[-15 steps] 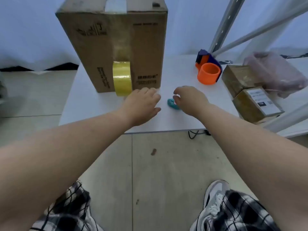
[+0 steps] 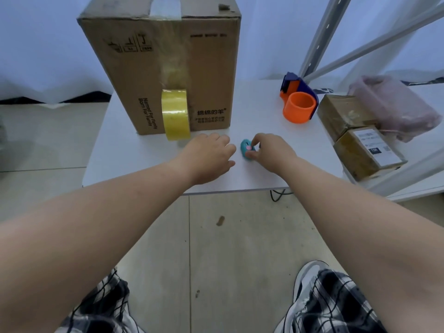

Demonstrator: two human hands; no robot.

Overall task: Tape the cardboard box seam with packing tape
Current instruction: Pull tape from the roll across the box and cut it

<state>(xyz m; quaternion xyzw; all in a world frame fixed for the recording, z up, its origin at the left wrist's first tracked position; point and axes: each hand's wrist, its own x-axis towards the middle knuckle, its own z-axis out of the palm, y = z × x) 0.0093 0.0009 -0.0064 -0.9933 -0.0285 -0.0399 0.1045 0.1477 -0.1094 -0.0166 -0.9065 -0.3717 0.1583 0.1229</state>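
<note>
1. Right hand: fingers curled in a pinch on a small teal cutter, thumb at its near end. The cutter lies on the white surface; whether it is lifted cannot be told. Judged purpose: to sever the tape.
2. Left hand: at 9 o'clock of the cutter, just beside it, palm down, fingers loosely bent and holding nothing; apparently waiting to steady the tape.
3. Tape roll: at 11 o'clock of the left hand, hanging against the front of the cardboard box on a strip that runs up the face and over the top seam. The strip is laid but uncut.
4. Orange dispenser: at 1 o'clock of the right hand, well apart, unused.
</note>
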